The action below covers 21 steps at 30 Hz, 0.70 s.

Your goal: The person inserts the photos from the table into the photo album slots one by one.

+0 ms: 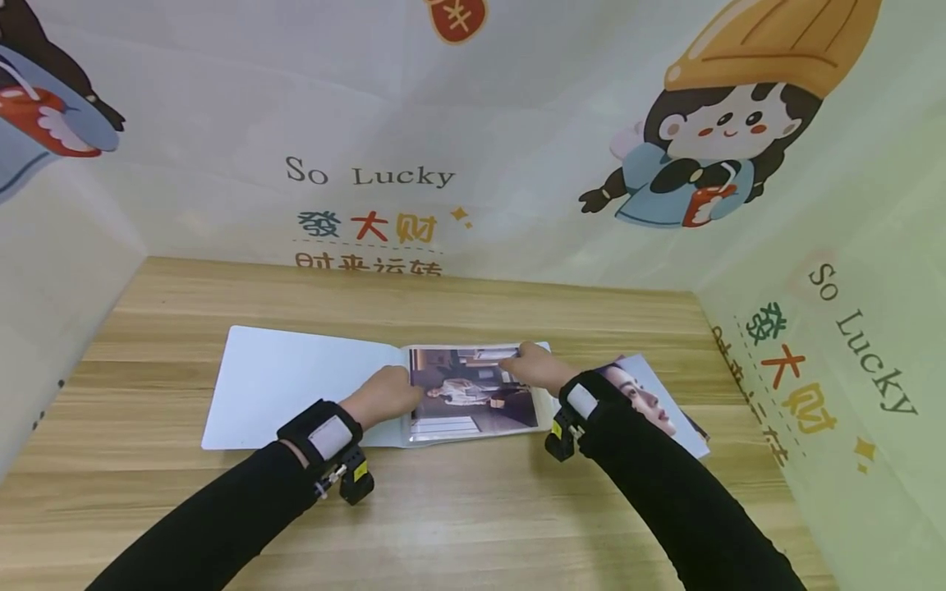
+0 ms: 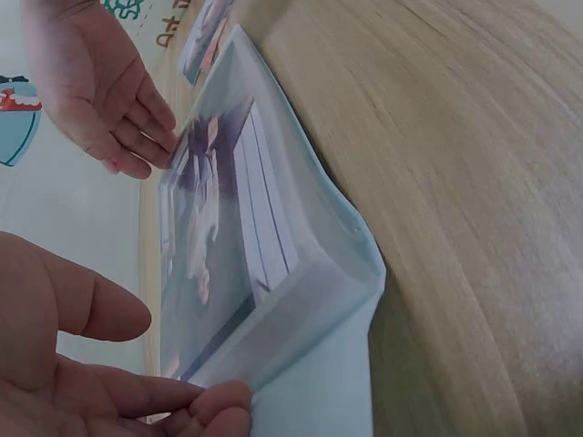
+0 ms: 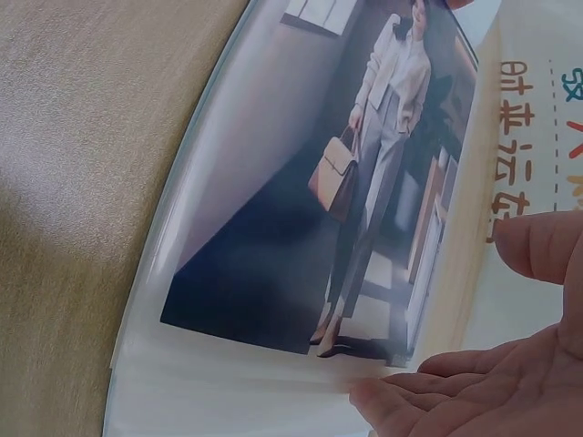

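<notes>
A photo album [image 1: 296, 390] lies unfolded on the table, its pale blue-white cover to the left. On the right side, a clear sleeve holds a photo [image 1: 466, 410] of a standing person with a handbag. My left hand [image 1: 386, 396] is at the inner edge of the sleeve by the fold; its thumb stands apart from the fingers [image 2: 223, 399], which touch the page. My right hand [image 1: 541, 368] is at the sleeve's far right corner, fairly straight fingertips [image 3: 373, 401] touching the edge, thumb raised. Nothing is pinched in either hand.
Loose photo prints [image 1: 658, 406], the top one showing part of a face, lie right of the album, partly behind my right wrist. The wooden table [image 1: 473, 517] is bordered by white printed cloth walls [image 1: 517, 230] at the back and sides.
</notes>
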Motion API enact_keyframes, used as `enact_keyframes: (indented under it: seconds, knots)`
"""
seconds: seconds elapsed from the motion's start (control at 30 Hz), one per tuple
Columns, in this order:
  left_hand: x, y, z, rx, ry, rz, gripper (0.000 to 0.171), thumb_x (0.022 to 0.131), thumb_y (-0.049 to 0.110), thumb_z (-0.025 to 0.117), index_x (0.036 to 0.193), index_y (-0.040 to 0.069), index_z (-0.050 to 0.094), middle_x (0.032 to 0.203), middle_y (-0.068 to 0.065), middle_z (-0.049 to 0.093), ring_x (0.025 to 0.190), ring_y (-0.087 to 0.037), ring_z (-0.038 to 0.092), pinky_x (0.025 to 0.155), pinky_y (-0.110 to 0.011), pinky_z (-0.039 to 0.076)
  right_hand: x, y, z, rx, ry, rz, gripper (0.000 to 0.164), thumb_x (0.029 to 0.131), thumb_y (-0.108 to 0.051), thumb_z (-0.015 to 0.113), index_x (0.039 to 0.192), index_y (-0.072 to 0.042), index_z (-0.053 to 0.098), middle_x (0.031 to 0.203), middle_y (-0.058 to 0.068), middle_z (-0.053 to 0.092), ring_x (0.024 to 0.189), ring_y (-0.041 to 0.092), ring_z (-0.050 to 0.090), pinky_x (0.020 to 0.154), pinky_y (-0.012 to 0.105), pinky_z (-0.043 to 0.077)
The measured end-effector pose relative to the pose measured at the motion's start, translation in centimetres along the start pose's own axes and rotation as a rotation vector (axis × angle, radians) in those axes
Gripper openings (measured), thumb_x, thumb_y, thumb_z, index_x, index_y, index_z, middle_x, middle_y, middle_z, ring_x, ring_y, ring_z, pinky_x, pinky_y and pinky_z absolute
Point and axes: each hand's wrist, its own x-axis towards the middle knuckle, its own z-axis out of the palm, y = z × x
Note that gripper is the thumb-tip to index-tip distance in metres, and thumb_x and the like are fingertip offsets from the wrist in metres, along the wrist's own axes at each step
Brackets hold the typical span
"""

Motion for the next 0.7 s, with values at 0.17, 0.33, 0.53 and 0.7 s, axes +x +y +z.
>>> enact_keyframes:
  seconds: [0.17,0.33,0.53,0.7]
  knots:
    - [-0.5,-0.2,-0.1,0.039,0.002,0.029,0.022,0.082,0.012,0.045,0.061,0.009,0.042,0.059,-0.001,0.036,0.051,-0.014,0.034,0.046,-0.024,0.026,-0.4,-0.1,-0.3,0.092,-0.017,0.041,0.062,0.094,-0.024,0.045,0.137,0.014,0.021,0.142,0.029,0.023,0.13,0.04,0.025,0.104,0.049,0.024]
    - [-1.3,-0.6,0.0,0.017,-0.011,0.035,0.02,0.085,0.011,0.045,0.067,0.004,0.047,0.062,-0.004,0.039,0.054,-0.016,0.038,0.048,-0.026,0.03,-1.4,-0.5,-0.6,0.264,-0.059,0.07,0.044,0.093,-0.019,0.045,0.122,0.015,0.04,0.142,0.025,0.026,0.132,0.035,0.021,0.106,0.047,0.022]
    - [-2.1,-1.2,0.8,0.059,0.019,0.128,0.022,0.081,0.007,0.049,0.06,0.007,0.046,0.057,-0.002,0.042,0.05,-0.015,0.04,0.046,-0.027,0.034,-2.5,-0.3,-0.9,0.379,-0.077,0.13,0.022,0.093,-0.017,0.047,0.084,0.001,0.038,0.067,0.005,0.037,0.067,0.019,0.045,0.093,0.035,0.038]
    - [-2.4,-1.3,2.3,0.195,0.103,0.165,0.024,0.074,0.021,0.067,0.07,-0.001,0.06,0.064,-0.009,0.053,0.061,-0.021,0.048,0.054,-0.034,0.044,-3.3,0.1,-0.6,0.383,-0.073,0.154,0.021,0.092,-0.018,0.048,0.087,-0.002,0.035,0.055,-0.001,0.02,0.048,0.013,0.019,0.06,0.028,0.028]
